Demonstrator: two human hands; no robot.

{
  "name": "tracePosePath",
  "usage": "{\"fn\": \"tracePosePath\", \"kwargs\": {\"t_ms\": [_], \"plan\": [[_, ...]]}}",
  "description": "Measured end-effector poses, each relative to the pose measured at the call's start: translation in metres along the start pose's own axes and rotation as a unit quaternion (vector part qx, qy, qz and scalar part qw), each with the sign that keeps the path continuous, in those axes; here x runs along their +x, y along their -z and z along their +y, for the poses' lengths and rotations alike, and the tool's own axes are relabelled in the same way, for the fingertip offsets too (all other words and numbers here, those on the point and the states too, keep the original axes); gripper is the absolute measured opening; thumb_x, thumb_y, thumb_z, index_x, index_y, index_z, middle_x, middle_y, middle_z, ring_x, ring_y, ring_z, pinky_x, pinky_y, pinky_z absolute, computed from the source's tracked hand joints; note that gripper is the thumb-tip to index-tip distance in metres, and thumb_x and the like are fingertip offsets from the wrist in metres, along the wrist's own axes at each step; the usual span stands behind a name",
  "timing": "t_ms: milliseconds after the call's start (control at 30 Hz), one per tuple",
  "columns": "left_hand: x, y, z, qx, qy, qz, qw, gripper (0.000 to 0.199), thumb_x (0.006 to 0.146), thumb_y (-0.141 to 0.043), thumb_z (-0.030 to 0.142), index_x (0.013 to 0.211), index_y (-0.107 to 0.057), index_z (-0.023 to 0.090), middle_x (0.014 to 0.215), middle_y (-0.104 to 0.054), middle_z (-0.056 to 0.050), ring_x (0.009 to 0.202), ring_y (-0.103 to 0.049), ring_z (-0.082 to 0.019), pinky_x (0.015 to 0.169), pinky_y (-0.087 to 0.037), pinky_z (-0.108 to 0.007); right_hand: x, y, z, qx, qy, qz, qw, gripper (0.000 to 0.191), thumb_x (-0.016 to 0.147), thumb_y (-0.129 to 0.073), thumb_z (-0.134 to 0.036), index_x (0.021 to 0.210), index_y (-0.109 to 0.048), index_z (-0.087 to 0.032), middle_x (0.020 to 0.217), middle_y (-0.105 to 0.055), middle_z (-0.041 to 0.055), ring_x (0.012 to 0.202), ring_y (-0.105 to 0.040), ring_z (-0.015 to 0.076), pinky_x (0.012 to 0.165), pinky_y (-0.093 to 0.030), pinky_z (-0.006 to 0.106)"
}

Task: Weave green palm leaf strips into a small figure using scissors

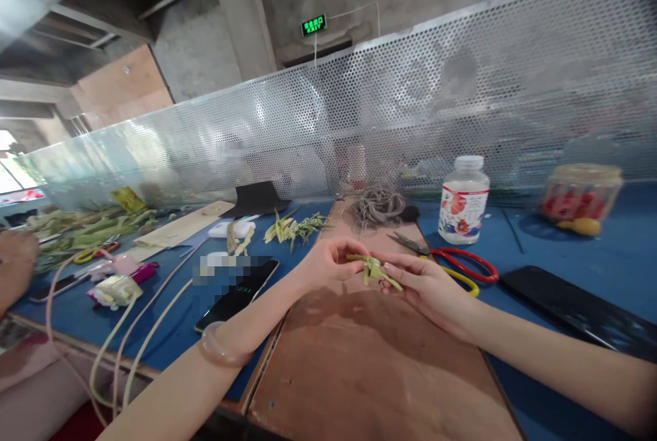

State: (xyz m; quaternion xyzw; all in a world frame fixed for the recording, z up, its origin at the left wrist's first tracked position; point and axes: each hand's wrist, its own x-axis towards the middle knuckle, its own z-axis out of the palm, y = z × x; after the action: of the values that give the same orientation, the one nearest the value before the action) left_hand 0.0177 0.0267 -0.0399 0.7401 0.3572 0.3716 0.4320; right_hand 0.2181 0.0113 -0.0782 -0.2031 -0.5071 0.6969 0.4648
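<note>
Over the brown wooden board [369,359], both of my hands hold one small green piece of knotted leaf strips [373,267]. My left hand [336,264], with a pale bangle on its wrist, pinches the left end of a strip between thumb and fingers. From the other side my right hand [418,283] grips the body of the piece, with loose ends sticking out below. Just behind my right hand lie scissors with red handles [469,263], and a yellow handle [462,280] shows partly hidden beneath that hand.
A tangle of grey cord [377,208] lies at the board's far end. A white labelled bottle [463,201], a jar [580,198] and a black phone [580,311] are on the right. Left are another phone [239,294], cables, green leaves [292,229] and another person's hand [18,266]. A perforated metal screen [328,119] stands behind.
</note>
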Motion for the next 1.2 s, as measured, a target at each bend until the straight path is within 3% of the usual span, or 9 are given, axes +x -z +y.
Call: {"fn": "tracePosePath", "kwargs": {"t_ms": [367, 533, 700, 833, 1200], "plan": [[0.001, -0.004, 0.003, 0.019, -0.003, -0.027, 0.999, 0.023, 0.072, -0.065, 0.021, 0.093, -0.064, 0.012, 0.095, -0.068, -0.010, 0.087, -0.063, -0.015, 0.080, -0.050, -0.029, -0.002, -0.001, 0.001, -0.041, -0.021, 0.071, 0.996, 0.043, 0.072, -0.072, -0.029, 0.114, -0.064, -0.021, 0.101, -0.070, 0.0064, 0.088, -0.065, 0.0185, 0.076, -0.054, 0.033], [0.000, -0.008, 0.006, 0.010, 0.008, -0.045, 0.999, 0.022, 0.072, -0.065, 0.020, 0.093, -0.064, 0.012, 0.095, -0.068, -0.010, 0.085, -0.064, -0.015, 0.079, -0.051, -0.028, -0.001, 0.004, 0.003, -0.078, -0.004, 0.091, 0.993, 0.037, 0.071, -0.073, -0.032, 0.106, -0.069, -0.022, 0.103, -0.071, 0.0059, 0.099, -0.064, 0.0210, 0.091, -0.049, 0.036], [-0.002, -0.010, 0.006, -0.001, 0.019, -0.039, 0.999, 0.023, 0.072, -0.065, 0.021, 0.093, -0.064, 0.012, 0.092, -0.069, -0.009, 0.082, -0.065, -0.014, 0.077, -0.052, -0.028, 0.002, 0.008, 0.003, -0.018, -0.010, 0.054, 0.998, 0.031, 0.070, -0.073, -0.031, 0.100, -0.071, -0.020, 0.096, -0.072, 0.0078, 0.091, -0.067, 0.0220, 0.090, -0.050, 0.039], [-0.005, -0.011, 0.009, 0.011, 0.019, -0.065, 0.998, 0.022, 0.072, -0.064, 0.019, 0.093, -0.066, 0.014, 0.093, -0.069, -0.008, 0.082, -0.064, -0.014, 0.076, -0.051, -0.028, 0.000, 0.006, 0.001, -0.035, -0.015, 0.085, 0.996, 0.028, 0.068, -0.075, -0.028, 0.094, -0.073, -0.020, 0.095, -0.072, 0.0078, 0.090, -0.067, 0.0240, 0.087, -0.053, 0.040], [-0.009, -0.018, 0.017, 0.019, 0.047, -0.101, 0.994, 0.020, 0.073, -0.062, 0.016, 0.091, -0.066, 0.013, 0.088, -0.069, -0.007, 0.077, -0.063, -0.012, 0.073, -0.049, -0.024, -0.003, 0.000, 0.001, -0.233, 0.072, 0.171, 0.955, 0.020, 0.070, -0.068, -0.031, 0.087, -0.074, -0.021, 0.090, -0.073, 0.0059, 0.087, -0.066, 0.0252, 0.081, -0.051, 0.041]]}}
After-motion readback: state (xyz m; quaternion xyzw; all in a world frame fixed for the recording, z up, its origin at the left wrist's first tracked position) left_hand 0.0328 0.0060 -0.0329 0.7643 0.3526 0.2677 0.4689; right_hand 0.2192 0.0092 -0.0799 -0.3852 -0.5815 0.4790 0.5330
